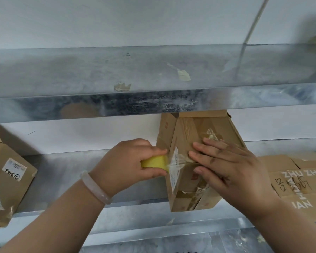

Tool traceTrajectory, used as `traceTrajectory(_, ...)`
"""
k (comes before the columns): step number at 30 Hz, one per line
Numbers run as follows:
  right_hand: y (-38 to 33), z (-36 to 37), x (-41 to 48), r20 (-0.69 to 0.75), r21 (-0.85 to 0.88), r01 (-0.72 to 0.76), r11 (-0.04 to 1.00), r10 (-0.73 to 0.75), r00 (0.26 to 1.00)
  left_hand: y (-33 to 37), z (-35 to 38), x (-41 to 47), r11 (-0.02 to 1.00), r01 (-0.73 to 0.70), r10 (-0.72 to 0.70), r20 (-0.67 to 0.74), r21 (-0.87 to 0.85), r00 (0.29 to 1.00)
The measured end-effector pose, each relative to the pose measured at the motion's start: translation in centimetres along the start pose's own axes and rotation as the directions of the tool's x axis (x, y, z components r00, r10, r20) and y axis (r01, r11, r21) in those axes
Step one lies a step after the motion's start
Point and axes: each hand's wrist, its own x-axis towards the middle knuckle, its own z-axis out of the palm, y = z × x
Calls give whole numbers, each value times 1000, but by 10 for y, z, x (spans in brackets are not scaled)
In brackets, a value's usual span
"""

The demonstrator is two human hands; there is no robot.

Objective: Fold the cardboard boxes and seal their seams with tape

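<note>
A brown cardboard box [190, 132] stands in the middle of the metal shelf [66, 179], its flaps folded and patched with old clear tape. My left hand [130, 161] grips a yellow tape roll [154, 162] against the box's left edge. A strip of clear tape [179, 162] runs from the roll across the box's seam. My right hand [228, 172] lies flat on the box's face with straight fingers, pressing the tape end down.
Another cardboard box [5, 178] with white labels sits at the left edge of the shelf. Flattened printed cartons [299, 179] are stacked to the right, behind my right wrist. A second metal shelf [153, 79] runs overhead, with tape scraps stuck on it.
</note>
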Motion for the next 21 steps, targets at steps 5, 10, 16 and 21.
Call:
traceTrajectory(5, -13, 1, 6, -52, 11, -120, 993, 121, 991, -2, 0, 8, 968, -19, -19, 152, 249, 988)
traceTrajectory(10, -37, 12, 27, -109, -114, -320, 941, 308, 945, -2, 9, 6, 969, -31, 2, 121, 243, 993)
traceTrajectory(16, -44, 32, 29, -199, -308, -334, 891, 283, 938, 1, 10, 3, 995, -13, 11, 15, 96, 1000)
traceTrajectory(21, -49, 41, 27, -192, -384, -306, 871, 248, 949, 6, 14, 4, 1000, -4, 4, -7, -3, 1000)
